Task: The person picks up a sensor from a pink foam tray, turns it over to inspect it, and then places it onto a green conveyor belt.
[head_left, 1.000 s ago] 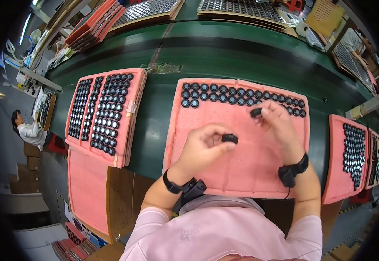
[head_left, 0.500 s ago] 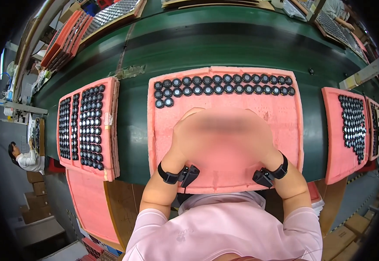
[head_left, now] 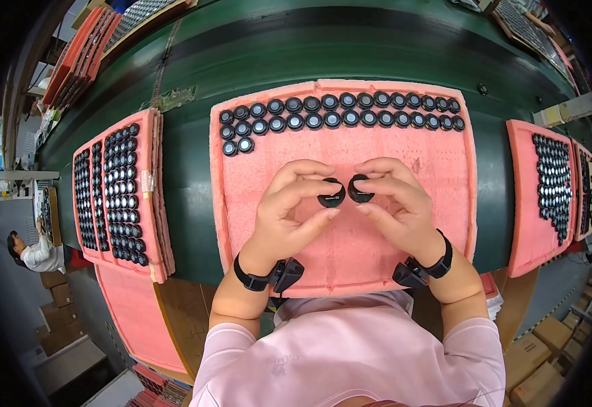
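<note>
Over the middle of a pink foam board [head_left: 337, 261], my left hand [head_left: 289, 203] pinches a small round black part [head_left: 333, 199] between thumb and fingers. Facing it, my right hand [head_left: 404, 207] grips a second round black part [head_left: 359, 195] in the same way. The two parts are held tilted, close side by side with a narrow gap between them. Beyond my hands, round black parts with pale grey centres [head_left: 313, 121] stand in two long rows along the board's far side, with two more starting a third row at the left.
The board lies on a green work surface [head_left: 197, 156]. To the left are stacked pink boards [head_left: 157, 203] full of black parts; another loaded board [head_left: 523, 230] lies to the right. One loose part [head_left: 483, 89] sits far right. A person [head_left: 38, 254] works at far left.
The view has shifted, with the boards now higher and slightly left. A blur hid my fingertips before; now a black part shows in each hand.
</note>
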A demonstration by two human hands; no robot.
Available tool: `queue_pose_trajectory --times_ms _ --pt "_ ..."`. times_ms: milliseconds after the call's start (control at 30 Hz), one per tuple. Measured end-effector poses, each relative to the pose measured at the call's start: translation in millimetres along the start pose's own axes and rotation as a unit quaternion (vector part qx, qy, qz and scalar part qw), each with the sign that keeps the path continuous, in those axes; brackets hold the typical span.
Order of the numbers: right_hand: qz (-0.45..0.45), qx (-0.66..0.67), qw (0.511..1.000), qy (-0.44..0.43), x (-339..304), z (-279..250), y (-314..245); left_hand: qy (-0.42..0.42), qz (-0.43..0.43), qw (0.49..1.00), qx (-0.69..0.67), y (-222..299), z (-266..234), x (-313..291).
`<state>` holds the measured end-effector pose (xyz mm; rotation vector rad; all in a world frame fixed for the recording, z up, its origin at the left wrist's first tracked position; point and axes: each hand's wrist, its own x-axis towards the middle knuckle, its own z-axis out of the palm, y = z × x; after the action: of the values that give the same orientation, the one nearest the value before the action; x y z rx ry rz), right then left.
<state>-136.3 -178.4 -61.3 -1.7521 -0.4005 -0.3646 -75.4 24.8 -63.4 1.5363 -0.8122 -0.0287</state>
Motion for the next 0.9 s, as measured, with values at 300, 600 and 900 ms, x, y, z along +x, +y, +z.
queue_pose_trajectory --times_ms 300,600,900 --pt "-0.015 0.031 0.999 0.015 -7.1 4.2 10.8 0.064 -0.048 0.992 -0.100 4.3 10.5 -5.3" --pt "-0.037 -0.003 0.999 -0.001 -6.5 1.8 10.8 -0.036 0.031 0.999 -0.001 -4.8 -4.0 -4.7" --pt "0.043 0.083 0.995 0.026 -5.8 6.3 7.5 0.022 -0.072 0.995 -0.071 3.6 5.7 -3.9"
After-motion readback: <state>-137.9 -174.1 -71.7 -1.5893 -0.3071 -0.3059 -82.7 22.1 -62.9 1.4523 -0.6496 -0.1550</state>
